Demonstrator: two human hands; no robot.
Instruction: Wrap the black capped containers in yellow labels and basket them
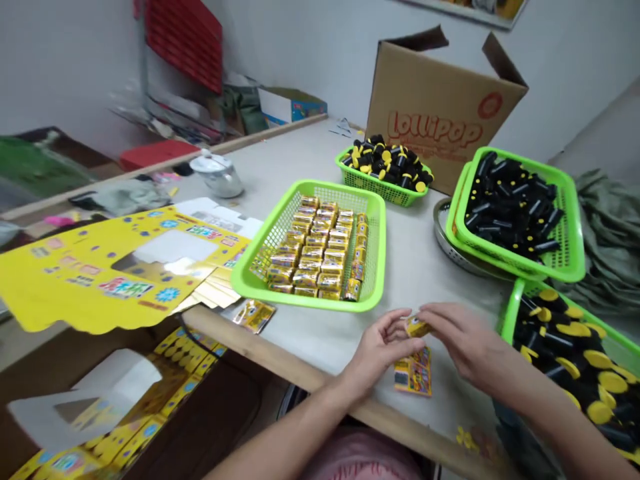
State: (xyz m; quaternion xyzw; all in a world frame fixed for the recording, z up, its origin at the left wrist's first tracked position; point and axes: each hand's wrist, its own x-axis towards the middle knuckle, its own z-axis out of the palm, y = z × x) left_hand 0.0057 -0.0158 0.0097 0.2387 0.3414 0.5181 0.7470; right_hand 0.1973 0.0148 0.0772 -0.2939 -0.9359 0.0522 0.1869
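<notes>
Near the table's front edge, my left hand [381,343] is closed around a small canister [417,327] in a yellow printed label. The fingers of my right hand [457,333] press on the canister from the other side, hiding part of it. Just below my hands lies a stack of colourful printed labels [414,375] on the table. Ahead and to the left stands a green basket [381,247] with rows of shiny gold-yellow wrapped canisters [320,247]. By its near corner lie more printed labels [253,315].
Black canisters with yellow lids fill a green basket [513,313] at right. Stacked green baskets [575,253] hold black tubes. Farther back are another small basket [380,187] and a Lollipop carton [435,107]. Yellow printed card [65,267] and a lidded pot [217,177] lie left.
</notes>
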